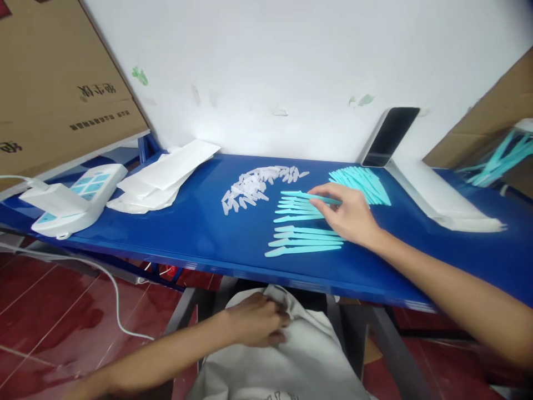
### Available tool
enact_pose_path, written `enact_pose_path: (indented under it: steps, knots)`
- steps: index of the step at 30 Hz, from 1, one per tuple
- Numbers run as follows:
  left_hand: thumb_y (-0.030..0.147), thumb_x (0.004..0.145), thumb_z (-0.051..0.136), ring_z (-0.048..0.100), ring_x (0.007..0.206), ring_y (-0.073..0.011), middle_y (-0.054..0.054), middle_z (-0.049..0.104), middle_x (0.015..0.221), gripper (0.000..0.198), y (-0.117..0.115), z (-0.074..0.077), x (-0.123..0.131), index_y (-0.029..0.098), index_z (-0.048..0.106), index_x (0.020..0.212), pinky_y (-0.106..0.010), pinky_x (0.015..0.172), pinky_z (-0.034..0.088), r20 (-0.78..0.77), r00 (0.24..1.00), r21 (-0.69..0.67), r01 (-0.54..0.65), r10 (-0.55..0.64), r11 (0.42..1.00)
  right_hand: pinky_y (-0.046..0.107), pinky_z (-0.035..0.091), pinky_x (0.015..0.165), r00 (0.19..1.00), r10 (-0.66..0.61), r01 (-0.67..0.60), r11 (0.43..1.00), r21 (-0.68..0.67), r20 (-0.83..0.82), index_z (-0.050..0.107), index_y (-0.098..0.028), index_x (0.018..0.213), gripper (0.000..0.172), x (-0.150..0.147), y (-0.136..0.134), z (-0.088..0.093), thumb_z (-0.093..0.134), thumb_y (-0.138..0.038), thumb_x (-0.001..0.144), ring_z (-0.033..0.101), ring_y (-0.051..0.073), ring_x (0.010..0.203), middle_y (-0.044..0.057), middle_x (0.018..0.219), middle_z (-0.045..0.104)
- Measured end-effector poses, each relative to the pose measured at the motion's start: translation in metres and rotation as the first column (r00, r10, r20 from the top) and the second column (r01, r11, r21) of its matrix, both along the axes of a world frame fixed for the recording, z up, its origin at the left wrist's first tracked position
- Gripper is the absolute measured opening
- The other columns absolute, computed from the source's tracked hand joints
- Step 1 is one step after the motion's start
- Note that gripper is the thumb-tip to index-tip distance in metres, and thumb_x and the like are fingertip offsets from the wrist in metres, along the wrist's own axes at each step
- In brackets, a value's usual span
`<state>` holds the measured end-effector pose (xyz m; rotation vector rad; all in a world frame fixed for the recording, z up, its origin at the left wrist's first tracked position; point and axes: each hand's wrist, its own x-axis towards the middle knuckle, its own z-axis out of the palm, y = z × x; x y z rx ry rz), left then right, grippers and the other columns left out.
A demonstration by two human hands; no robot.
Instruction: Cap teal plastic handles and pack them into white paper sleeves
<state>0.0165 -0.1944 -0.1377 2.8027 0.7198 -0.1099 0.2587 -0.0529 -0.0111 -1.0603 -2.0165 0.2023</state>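
Note:
My right hand is closed in a pinch on a turquoise eyebrow razor, at the far end of a row on the blue table. Several more razors lie side by side below it, roughly parallel, with a small gap dividing the row. Beyond my wrist is a heaped pile of the same razors. Left of the row, small translucent white caps lie scattered in a loose arc. My left hand rests on the light grey clothing over my lap, fingers loosely bent and apart, with nothing visible in them.
White paper sheets and a white power strip with a plugged-in adapter occupy the table's left. A phone leans against the white wall, near a white packet stack. Cardboard boxes flank both sides. A cable hangs over the red floor.

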Motion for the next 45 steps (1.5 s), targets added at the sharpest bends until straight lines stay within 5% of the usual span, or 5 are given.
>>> enact_pose_path:
  steps: [7,12,20,28,45]
  knots:
    - [0.022,0.092,0.069,0.072,0.075,-0.0237,-0.008,0.075,0.096,0.010,-0.003,0.013,0.003,0.017,0.072,0.083,-0.037,0.060,0.053,0.005,0.995,-0.052,0.097,-0.097,0.994,0.039,0.057,0.068,0.968,0.001,0.033,0.991,0.133,-0.251,0.073,-0.027,0.099,0.018,0.000,-0.012,0.006,0.062,-0.041,0.098,0.071,0.025,0.083,0.007,0.093,0.076]
    - [0.027,0.102,0.060,0.071,0.074,-0.0188,-0.004,0.074,0.088,0.015,-0.005,0.070,-0.002,0.020,0.074,0.103,-0.030,0.062,0.054,0.189,0.975,-0.197,0.152,-0.115,0.969,0.036,0.051,0.060,0.992,0.074,-0.061,0.990,0.124,-0.102,0.074,-0.026,0.099,0.020,-0.002,-0.014,0.006,0.059,-0.039,0.099,0.066,0.021,0.073,0.006,0.089,0.076]
    - [0.021,0.096,0.071,0.075,0.095,-0.0162,-0.002,0.079,0.101,0.005,0.043,0.180,-0.020,0.023,0.076,0.096,-0.028,0.087,0.060,0.789,0.488,-0.294,-0.230,0.372,0.928,0.039,0.047,0.078,0.988,0.115,-0.126,0.985,0.118,0.102,0.070,-0.022,0.103,0.017,-0.002,-0.011,0.008,0.055,-0.031,0.102,0.068,0.021,0.076,0.005,0.095,0.078]
    - [0.043,0.080,0.086,0.074,0.081,-0.0184,-0.006,0.078,0.088,0.031,0.104,0.159,-0.022,0.016,0.075,0.092,-0.030,0.077,0.060,0.801,0.116,-0.518,-0.359,0.587,0.777,0.041,0.047,0.081,0.976,0.087,-0.117,0.983,0.143,0.200,0.070,-0.024,0.097,0.017,-0.001,-0.013,0.012,0.055,-0.031,0.101,0.068,0.021,0.070,0.004,0.094,0.080]
    - [0.039,0.090,0.075,0.072,0.081,-0.0197,-0.007,0.080,0.092,0.023,0.105,0.146,-0.015,0.018,0.082,0.096,-0.029,0.072,0.055,0.750,0.360,-0.377,-0.456,0.554,0.806,0.032,0.047,0.061,0.962,0.173,-0.222,0.947,0.233,0.212,0.073,-0.021,0.103,0.020,0.000,-0.016,0.015,0.053,-0.023,0.102,0.061,0.017,0.062,0.004,0.082,0.073]
